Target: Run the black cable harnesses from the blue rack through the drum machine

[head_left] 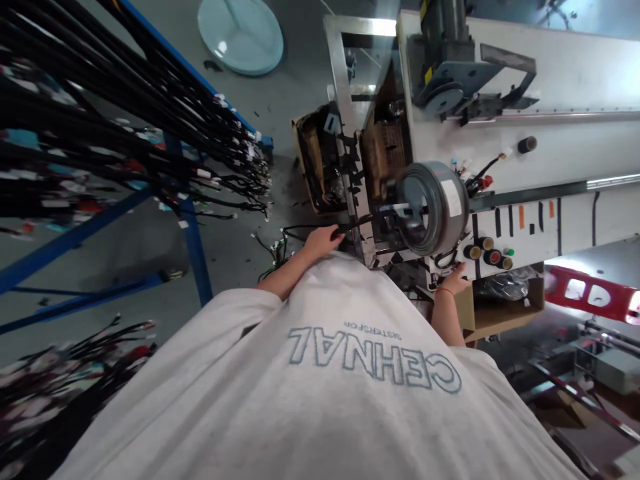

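Observation:
My left hand is closed around a black cable harness. From there the harness runs right toward the spinning-looking machine head, and its loose ends with small white connectors hang to the left of my wrist. My right hand lies at the near edge of the white workbench, its fingers partly stretched out, with no held thing visible. Just above it are black-handled scissors. A grey round taping machine stands between my hands, its inner part blurred.
Tape rolls and strips of tape are on the bench. Below it sits a cardboard box. Bundled black harnesses hang on a blue rack at left. A red stool stands right; a pale blue round stool is ahead.

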Motion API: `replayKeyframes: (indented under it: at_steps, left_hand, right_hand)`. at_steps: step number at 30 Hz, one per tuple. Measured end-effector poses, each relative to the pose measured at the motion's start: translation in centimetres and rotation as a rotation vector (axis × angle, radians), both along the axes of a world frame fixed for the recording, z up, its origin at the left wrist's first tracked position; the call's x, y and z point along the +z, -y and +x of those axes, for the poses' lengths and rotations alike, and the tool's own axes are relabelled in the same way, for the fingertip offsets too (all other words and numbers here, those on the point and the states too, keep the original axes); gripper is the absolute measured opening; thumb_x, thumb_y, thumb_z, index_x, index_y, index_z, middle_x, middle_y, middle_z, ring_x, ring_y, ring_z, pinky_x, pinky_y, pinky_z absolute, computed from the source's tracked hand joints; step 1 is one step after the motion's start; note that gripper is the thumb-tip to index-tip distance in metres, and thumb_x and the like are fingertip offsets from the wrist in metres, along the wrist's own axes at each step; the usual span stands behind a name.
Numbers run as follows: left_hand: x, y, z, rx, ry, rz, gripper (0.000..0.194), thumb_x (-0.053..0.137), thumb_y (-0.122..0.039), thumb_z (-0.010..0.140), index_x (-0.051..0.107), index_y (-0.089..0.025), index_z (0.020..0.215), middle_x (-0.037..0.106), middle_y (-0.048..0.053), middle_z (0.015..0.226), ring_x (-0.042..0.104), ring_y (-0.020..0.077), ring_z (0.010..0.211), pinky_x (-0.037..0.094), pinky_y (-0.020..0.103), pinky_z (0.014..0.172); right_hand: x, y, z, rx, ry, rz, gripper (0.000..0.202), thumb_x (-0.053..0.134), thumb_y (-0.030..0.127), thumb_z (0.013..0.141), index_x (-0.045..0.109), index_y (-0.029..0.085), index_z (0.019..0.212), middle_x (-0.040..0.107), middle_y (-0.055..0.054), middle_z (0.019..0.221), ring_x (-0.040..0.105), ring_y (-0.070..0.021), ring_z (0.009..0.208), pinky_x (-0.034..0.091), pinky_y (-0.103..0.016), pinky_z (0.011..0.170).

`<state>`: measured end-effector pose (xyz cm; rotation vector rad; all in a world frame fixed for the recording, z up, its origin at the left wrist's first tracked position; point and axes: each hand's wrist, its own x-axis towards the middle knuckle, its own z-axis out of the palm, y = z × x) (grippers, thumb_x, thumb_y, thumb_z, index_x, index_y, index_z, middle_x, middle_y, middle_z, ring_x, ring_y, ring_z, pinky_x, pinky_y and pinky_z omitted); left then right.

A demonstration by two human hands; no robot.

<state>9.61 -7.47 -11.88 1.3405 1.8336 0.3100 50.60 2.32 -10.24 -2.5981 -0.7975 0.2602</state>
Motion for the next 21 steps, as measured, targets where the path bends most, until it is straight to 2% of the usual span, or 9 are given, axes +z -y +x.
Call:
replayKeyframes:
  at_steps: [2,4,6,8,12,15,18,21]
  left_hand:
    - [-1.5,2.5,-1.8,0.042,-0.027,-0.068,0.033,0.047,-0.044,0.088,0.068,-0.019,0.093,0.073,0.011,0.090,0.066,0.0236,0.083,0.043,0.027,0.066]
    - [-2.0,4.7,-3.1,0.072,-0.039,-0.072,0.034,0.046,-0.044,0.086,0.068,-0.018,0.088,0.073,0.009,0.087,0.065,0.0218,0.080,0.042,0.026,0.065]
    - [-1.2,6.1,-3.6,0.119,-0.048,-0.016,0.035,0.044,-0.045,0.086,0.066,-0.018,0.085,0.071,0.008,0.079,0.063,0.0198,0.074,0.041,0.026,0.064]
    - [0.2,6.6,-3.6,0.192,-0.050,0.043,0.034,0.044,-0.045,0.086,0.065,-0.018,0.082,0.068,0.006,0.072,0.060,0.0182,0.067,0.040,0.026,0.062]
    - [3.3,5.4,-3.3,0.277,-0.011,0.108,0.032,0.045,-0.046,0.084,0.060,-0.019,0.076,0.058,0.001,0.059,0.053,0.0156,0.057,0.036,0.025,0.056]
    - [4.8,3.5,-3.4,0.287,-0.003,0.152,0.031,0.045,-0.045,0.084,0.057,-0.019,0.071,0.052,-0.001,0.055,0.049,0.0139,0.054,0.034,0.025,0.054]
    - [5.6,1.7,-3.6,0.258,-0.028,0.194,0.029,0.046,-0.043,0.083,0.057,-0.019,0.070,0.052,-0.001,0.055,0.048,0.0135,0.054,0.035,0.025,0.055]
    - [5.7,0.2,-3.3,0.182,-0.055,0.193,0.027,0.048,-0.041,0.084,0.059,-0.019,0.074,0.056,0.000,0.058,0.052,0.0146,0.058,0.037,0.025,0.057]
  right_hand:
    - [0.0,0.0,0.1,0.017,-0.006,-0.008,0.061,0.035,0.063,0.093,0.042,0.009,0.121,0.057,-0.027,0.125,0.059,-0.0280,0.121,0.050,-0.039,0.099]
    - [0.1,-0.1,0.1,0.007,-0.016,0.000,0.061,0.038,0.061,0.093,0.043,0.007,0.121,0.056,-0.028,0.127,0.058,-0.0273,0.122,0.049,-0.037,0.101]
    - [0.3,-0.2,0.0,-0.012,-0.026,0.018,0.060,0.043,0.058,0.093,0.043,0.006,0.122,0.054,-0.028,0.130,0.055,-0.0272,0.125,0.046,-0.037,0.105]
    - [0.5,-0.2,-0.2,-0.007,-0.040,0.048,0.060,0.046,0.055,0.093,0.042,0.005,0.126,0.054,-0.027,0.133,0.053,-0.0265,0.127,0.043,-0.036,0.107]
    - [0.9,0.0,-0.8,0.011,-0.065,0.090,0.060,0.048,0.052,0.094,0.042,0.003,0.128,0.054,-0.027,0.133,0.053,-0.0258,0.128,0.042,-0.036,0.108]
    - [0.9,0.1,-0.8,-0.020,-0.086,0.087,0.062,0.050,0.053,0.093,0.042,0.004,0.129,0.054,-0.027,0.133,0.054,-0.0270,0.127,0.044,-0.038,0.106]
    - [0.6,0.3,-0.7,-0.030,-0.100,0.087,0.065,0.052,0.054,0.092,0.042,0.002,0.130,0.054,-0.027,0.133,0.054,-0.0276,0.126,0.044,-0.039,0.106]
    - [0.4,0.3,-0.7,-0.042,-0.104,0.120,0.067,0.055,0.052,0.090,0.042,0.000,0.130,0.052,-0.028,0.135,0.052,-0.0265,0.128,0.041,-0.036,0.109]
